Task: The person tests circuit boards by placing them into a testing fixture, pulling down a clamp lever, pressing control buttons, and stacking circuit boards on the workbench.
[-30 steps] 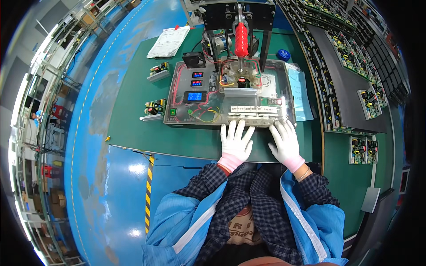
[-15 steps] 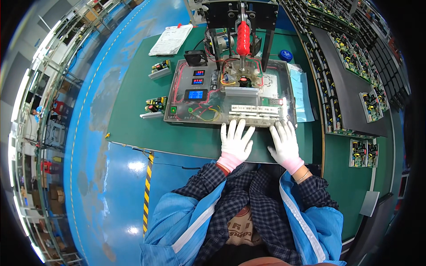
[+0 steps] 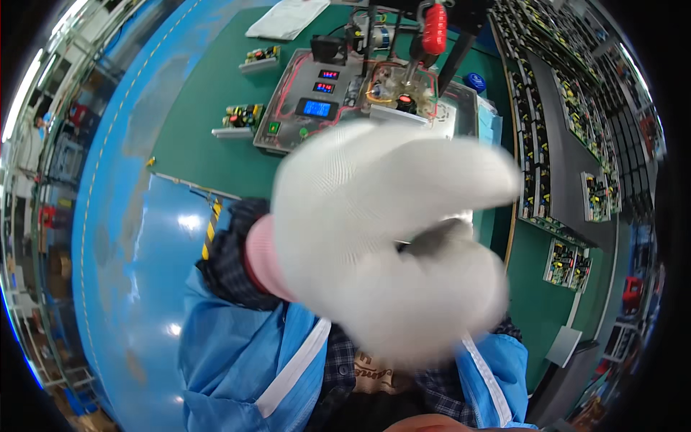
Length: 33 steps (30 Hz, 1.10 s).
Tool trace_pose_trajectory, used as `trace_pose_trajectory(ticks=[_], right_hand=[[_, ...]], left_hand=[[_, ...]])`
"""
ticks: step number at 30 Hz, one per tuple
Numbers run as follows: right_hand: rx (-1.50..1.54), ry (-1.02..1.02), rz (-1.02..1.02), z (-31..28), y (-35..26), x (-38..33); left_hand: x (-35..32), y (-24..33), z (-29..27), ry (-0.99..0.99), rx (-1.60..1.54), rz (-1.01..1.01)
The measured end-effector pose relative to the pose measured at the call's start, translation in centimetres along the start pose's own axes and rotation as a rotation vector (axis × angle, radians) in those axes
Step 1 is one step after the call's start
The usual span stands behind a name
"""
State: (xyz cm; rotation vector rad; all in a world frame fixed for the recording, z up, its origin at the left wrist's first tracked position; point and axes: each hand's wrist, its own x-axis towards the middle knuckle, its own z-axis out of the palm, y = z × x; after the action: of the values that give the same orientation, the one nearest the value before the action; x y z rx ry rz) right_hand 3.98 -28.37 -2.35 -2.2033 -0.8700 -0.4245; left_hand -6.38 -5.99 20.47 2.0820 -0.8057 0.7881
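My left hand (image 3: 338, 216), in a white glove with a pink cuff, is raised close to the camera and smeared by motion. Its thumb and fingers point right with a wide gap between them, so it is open. A greyish shape (image 3: 445, 234) shows in that gap; I cannot make out what it is. My right hand is hidden behind the left one. Beyond lies a clear test box (image 3: 277, 101) with lit displays, whose front is covered by the glove. Over it stands a toggle clamp with a red handle (image 3: 434, 30).
Two circuit boards with metal heat sinks, one nearer (image 3: 241, 119) and one farther (image 3: 260, 59), lie left of the box on the green table (image 3: 194, 137). Papers (image 3: 288, 18) lie at the back. Racks of boards (image 3: 536, 137) line the right, beside a blue round container (image 3: 475, 81).
My left hand has lifted from the box's front edge up toward the camera. The right hand, flat at that edge before, is now hidden. The view has shifted and tilted.
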Motion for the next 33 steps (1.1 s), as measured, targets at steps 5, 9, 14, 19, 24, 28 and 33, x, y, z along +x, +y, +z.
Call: trace_pose_trajectory(ticks=[5,9,14,19,24,28,33], right_hand=[[-0.055,-0.029,-0.016,0.1,0.6,0.4],[0.013,-0.009,0.01,-0.2,-0.3,0.3],[-0.471,-0.217,-0.124,-1.9,-0.9,0.1],[0.069,-0.043,0.039,-1.1,-1.0,0.2],[-0.279,-0.155,-0.094,-1.8,-0.8,0.4],[-0.348,-0.153,-0.133,-2.1,-0.5,0.6],[-0.427,-0.17,-0.174,-2.6,-2.5,1.5]], left_hand=[[-1.3,5.1,0.2,-0.024,-0.11,-0.036],[-3.9,7.3,1.9,-0.039,-0.182,-0.086],[-5.8,8.3,3.0,-0.037,-0.207,-0.103],[-6.4,8.6,3.1,-0.04,-0.216,-0.102],[-6.9,8.6,3.6,-0.047,-0.222,-0.107],[-7.2,8.5,4.0,-0.054,-0.231,-0.105],[-7.8,9.0,4.3,-0.045,-0.239,-0.117]])
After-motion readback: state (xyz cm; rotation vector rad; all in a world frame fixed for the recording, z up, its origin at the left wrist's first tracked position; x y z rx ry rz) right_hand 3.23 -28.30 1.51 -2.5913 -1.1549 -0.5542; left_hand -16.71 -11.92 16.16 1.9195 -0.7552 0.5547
